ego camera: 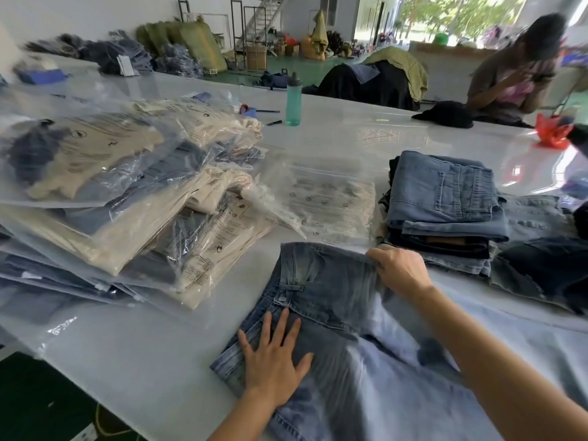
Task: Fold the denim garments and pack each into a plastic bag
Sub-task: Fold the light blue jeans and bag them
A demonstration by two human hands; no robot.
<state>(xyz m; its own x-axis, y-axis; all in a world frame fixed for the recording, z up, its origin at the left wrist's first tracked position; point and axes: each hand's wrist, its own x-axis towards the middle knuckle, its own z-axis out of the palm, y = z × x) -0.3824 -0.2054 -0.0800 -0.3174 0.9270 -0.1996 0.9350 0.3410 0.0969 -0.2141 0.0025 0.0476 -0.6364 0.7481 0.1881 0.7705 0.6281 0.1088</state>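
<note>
Flattening a pair of faded blue denim jeans [334,313] at the near edge of the glossy white table [143,361]; waistband turned to the far side, legs running off toward the near right.
Left hand [273,361]: fingers straight and spread, palm pressed flat on the denim near the fly, gripping nothing.
Right hand [399,270]: fingers curled over the far right corner of the waistband, pinching the cloth there.
Step in hand, by judgement: smoothing and squaring before the first fold; no fold yet made in this pair, no bag yet taken up.
Next move, by judgement: calls for holding the near part pinned while bringing one side across the other, edges matched, then folding the legs up to a size fit for a bag.
Just beyond the waistband: clear flat plastic bag with printed symbols [324,202], lying empty on the table, within easy reach.
Far right of that: stack of folded blue and dark denim garments [445,211], unbagged.
Left: sprawling heap of clear plastic bags filled with cream and blue garments [127,186], overlapping one another.
Farther off, mid-table: teal plastic water bottle with dark cap [293,100], upright; a black pen [273,123] beside it.
Far right: seated person in a grey top [509,74] at the table's far side.
</note>
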